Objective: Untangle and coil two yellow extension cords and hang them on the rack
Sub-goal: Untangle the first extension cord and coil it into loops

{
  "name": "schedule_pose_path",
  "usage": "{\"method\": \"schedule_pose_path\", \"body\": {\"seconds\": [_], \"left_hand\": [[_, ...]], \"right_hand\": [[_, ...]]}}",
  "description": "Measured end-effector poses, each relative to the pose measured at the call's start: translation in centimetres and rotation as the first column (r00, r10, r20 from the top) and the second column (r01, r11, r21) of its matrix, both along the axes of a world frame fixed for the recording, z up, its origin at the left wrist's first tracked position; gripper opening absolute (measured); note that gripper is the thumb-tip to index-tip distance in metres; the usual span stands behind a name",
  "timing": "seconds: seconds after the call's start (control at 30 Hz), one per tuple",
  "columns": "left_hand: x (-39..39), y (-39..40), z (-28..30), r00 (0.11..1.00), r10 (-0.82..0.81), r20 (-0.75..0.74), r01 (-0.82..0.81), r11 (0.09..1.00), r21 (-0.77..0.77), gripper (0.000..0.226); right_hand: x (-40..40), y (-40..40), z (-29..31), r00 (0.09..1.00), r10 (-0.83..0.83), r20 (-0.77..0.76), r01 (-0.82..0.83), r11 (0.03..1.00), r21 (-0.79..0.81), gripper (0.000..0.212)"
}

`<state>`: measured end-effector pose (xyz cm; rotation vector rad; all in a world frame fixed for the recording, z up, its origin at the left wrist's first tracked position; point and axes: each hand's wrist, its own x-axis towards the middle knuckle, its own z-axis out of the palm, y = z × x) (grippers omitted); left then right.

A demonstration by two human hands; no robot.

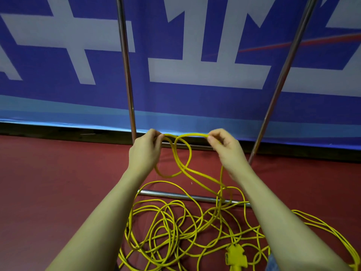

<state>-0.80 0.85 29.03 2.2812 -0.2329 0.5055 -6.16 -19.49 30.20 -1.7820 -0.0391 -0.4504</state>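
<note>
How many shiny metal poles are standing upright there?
2. One upright pole rises just above the left hand; the other pole leans up to the right, above the right hand. More may stand outside the picture.

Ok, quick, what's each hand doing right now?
Left hand: pinching the yellow cord at the loops' top.
Right hand: pinching the same cord, further along.
</note>
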Motion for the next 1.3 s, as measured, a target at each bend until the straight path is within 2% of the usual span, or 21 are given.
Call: {"method": "schedule_pose_path", "body": {"seconds": [0.1, 0.17, 0.27, 0.33, 0.4, 0.47, 0.57, 0.6, 0.67, 0.77, 0.87, 0.9, 1.0, 1.07, 1.13, 1.23, 1.3], "left_hand": [[0.6, 0.4, -0.7, 0.997, 0.047, -0.061, -0.048, 0.999, -0.026, 0.023], [0.8, 0.7, -1.1, 0.998, 0.001, -0.067, -0.006, 0.997, -0.079, 0.02], [0.8, 0.5, -1.0, 0.992, -0.117, -0.043, 0.109, 0.982, -0.158, 0.016], [0.7, 0.2, -0.6, 0.987, -0.162, -0.018, 0.155, 0.97, -0.189, 0.016], [0.4, -0.1, 0.0, 0.981, -0.194, -0.002, 0.189, 0.954, -0.233, 0.015], [0.2, -0.3, 0.7, 0.977, -0.213, -0.011, 0.2, 0.93, -0.31, 0.018], [0.0, -0.4, 1.7, 0.974, -0.227, -0.01, 0.202, 0.882, -0.425, 0.02], [0.0, -0.4, 2.0, 0.972, -0.236, -0.003, 0.209, 0.867, -0.453, 0.019], [-0.1, -0.5, 2.4, 0.965, -0.262, 0.01, 0.236, 0.85, -0.472, 0.019], [-0.3, -0.7, 2.3, 0.96, -0.281, 0.017, 0.261, 0.863, -0.433, 0.02], [-0.2, -0.5, 2.0, 0.965, -0.261, -0.002, 0.235, 0.873, -0.428, 0.021], [-0.1, -0.2, 1.9, 0.967, -0.255, -0.007, 0.229, 0.881, -0.415, 0.021], [0.3, 0.7, 1.7, 0.966, -0.257, -0.04, 0.23, 0.916, -0.329, 0.013], [0.6, 1.6, 1.8, 0.966, -0.253, -0.049, 0.219, 0.906, -0.362, 0.008], [0.9, 2.7, 1.9, 0.978, -0.205, -0.04, 0.169, 0.889, -0.426, 0.007], [1.0, 4.0, 1.5, 0.982, -0.172, -0.076, 0.123, 0.893, -0.433, 0.012], [1.1, 4.5, 0.8, 0.96, -0.214, -0.179, 0.145, 0.932, -0.332, 0.02]], "right_hand": [[0.2, -0.9, 0.1, 0.999, -0.044, 0.008, 0.041, 0.979, 0.2, 0.025], [0.0, -1.5, 0.1, 0.995, -0.102, 0.008, 0.098, 0.971, 0.219, 0.023], [-0.4, -1.8, -0.5, 0.984, -0.175, -0.016, 0.176, 0.98, 0.098, 0.014], [-0.2, -2.1, -1.2, 0.97, -0.241, -0.027, 0.24, 0.97, -0.022, 0.016], [0.3, -2.6, -2.0, 0.93, -0.36, -0.079, 0.346, 0.927, -0.146, 0.013], [0.5, -2.5, -2.3, 0.901, -0.408, -0.146, 0.364, 0.895, -0.257, 0.013], [0.6, -1.6, -2.2, 0.95, -0.281, -0.137, 0.241, 0.938, -0.251, 0.017], [0.6, -1.2, -2.0, 0.967, -0.212, -0.138, 0.18, 0.96, -0.213, 0.015], [0.5, 0.0, -1.6, 0.987, -0.004, -0.163, -0.002, 0.999, -0.038, 0.015], [0.5, 1.5, -1.0, 0.974, 0.2, -0.106, -0.188, 0.976, 0.109, 0.023], [0.3, 1.7, -0.3, 0.954, 0.291, -0.075, -0.247, 0.903, 0.353, 0.025], [0.3, 1.5, -0.2, 0.948, 0.305, -0.091, -0.25, 0.891, 0.38, 0.022], [0.3, 1.2, -0.8, 0.949, 0.242, -0.202, -0.199, 0.957, 0.211, 0.013], [0.5, 0.8, -1.9, 0.951, 0.169, -0.258, -0.154, 0.985, 0.078, 0.019], [0.6, 0.4, -2.7, 0.944, 0.128, -0.304, -0.121, 0.992, 0.04, 0.027], [0.6, -0.3, -3.1, 0.962, 0.063, -0.267, -0.073, 0.997, -0.028, 0.024], [0.7, -0.7, -3.0, 0.977, 0.01, -0.211, -0.034, 0.993, -0.11, 0.023]]}}
